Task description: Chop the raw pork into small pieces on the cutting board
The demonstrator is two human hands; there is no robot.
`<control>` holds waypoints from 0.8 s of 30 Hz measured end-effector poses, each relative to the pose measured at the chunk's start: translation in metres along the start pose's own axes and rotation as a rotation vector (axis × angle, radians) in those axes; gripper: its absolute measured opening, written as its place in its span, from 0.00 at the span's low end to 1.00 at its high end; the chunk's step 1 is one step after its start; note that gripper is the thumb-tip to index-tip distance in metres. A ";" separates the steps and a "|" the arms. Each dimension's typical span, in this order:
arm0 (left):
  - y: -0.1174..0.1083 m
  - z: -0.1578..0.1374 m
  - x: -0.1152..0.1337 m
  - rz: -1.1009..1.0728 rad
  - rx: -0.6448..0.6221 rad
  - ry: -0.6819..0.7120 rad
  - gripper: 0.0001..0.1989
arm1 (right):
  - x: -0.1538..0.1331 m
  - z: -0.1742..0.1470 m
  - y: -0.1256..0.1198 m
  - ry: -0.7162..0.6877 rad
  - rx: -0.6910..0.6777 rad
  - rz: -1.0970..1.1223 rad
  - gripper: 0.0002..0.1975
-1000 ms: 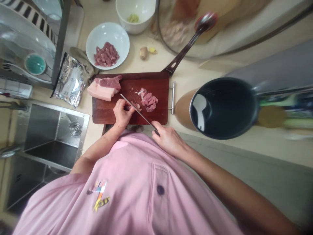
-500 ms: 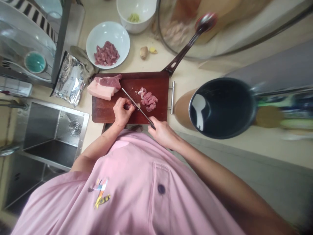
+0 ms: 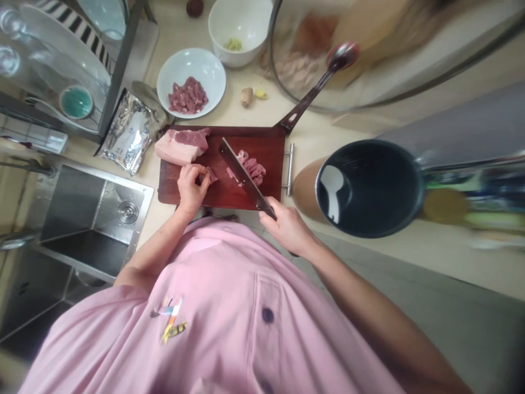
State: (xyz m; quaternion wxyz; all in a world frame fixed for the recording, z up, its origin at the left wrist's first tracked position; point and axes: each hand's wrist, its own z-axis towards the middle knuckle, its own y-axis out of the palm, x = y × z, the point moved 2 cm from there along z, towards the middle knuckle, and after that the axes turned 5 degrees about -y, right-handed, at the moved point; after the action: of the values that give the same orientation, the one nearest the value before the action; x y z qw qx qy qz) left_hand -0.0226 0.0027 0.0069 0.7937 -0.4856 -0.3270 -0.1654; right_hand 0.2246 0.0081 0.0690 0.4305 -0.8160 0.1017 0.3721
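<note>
My right hand [image 3: 285, 223] is wrapped round the handle of a kitchen knife [image 3: 245, 174], whose wide blade slants across the cutting board [image 3: 223, 194] toward the upper left. Just beyond the blade, partly hidden by it, lies a small heap of sliced meat [image 3: 255, 168]. On the board's left half my left hand [image 3: 192, 186] pinches a small piece of meat [image 3: 211, 175] between curled fingers; the knife is apart from that piece. A larger slab of pork [image 3: 176, 153] with a pale layer of fat rests at the board's upper left corner.
Behind the board stand a bowl of cut meat [image 3: 176, 68] and a deeper white bowl [image 3: 221, 54]. Ginger [image 3: 246, 97] lies nearby. A dark spoon [image 3: 309, 96] touches the board's far right corner. At right is a dark pot [image 3: 377, 186]; at left, a foil bag [image 3: 127, 134] and sink [image 3: 141, 219].
The knife has moved right, away from the piece under my left hand, and now lies against the sliced heap, its blade tilted to show its flat side. My left hand has shifted slightly left.
</note>
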 end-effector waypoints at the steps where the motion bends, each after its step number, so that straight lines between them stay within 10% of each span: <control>1: -0.001 0.000 0.002 0.027 -0.023 0.052 0.03 | -0.001 -0.002 -0.004 -0.004 0.028 0.006 0.14; 8: 0.028 -0.001 0.020 0.161 -0.320 0.276 0.07 | 0.006 -0.004 -0.012 0.029 0.079 -0.040 0.15; 24: 0.039 0.000 0.008 0.166 -0.346 0.206 0.08 | 0.006 -0.022 0.009 0.078 -0.092 -0.159 0.16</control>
State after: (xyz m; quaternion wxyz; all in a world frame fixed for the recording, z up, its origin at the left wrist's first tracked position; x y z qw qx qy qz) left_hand 0.0059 0.0221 -0.0138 0.7386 -0.6204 -0.1697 -0.2017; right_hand 0.2359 -0.0135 0.0668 0.4164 -0.8542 0.0361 0.3092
